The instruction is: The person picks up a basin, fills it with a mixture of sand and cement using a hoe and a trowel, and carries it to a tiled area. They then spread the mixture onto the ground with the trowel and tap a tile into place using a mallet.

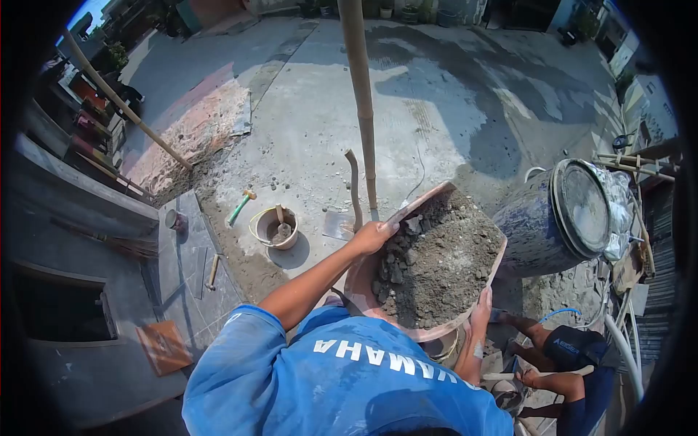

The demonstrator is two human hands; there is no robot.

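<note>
Past our shirt [320, 396]: the tub [361, 287] of rubble [443, 265] — right hand [480, 314] at its near-right edge, grip too hidden for us to tell, left hand [375, 237] clamped on its left rim. Drum [534, 225] crowds its right; open concrete [305, 109] beyond.

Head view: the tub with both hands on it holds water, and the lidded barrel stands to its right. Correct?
Not water: the head view shows loose grey rubble in the tub. The left hand and right hand are indeed both on it, and the lidded barrel stands to its right.
</note>
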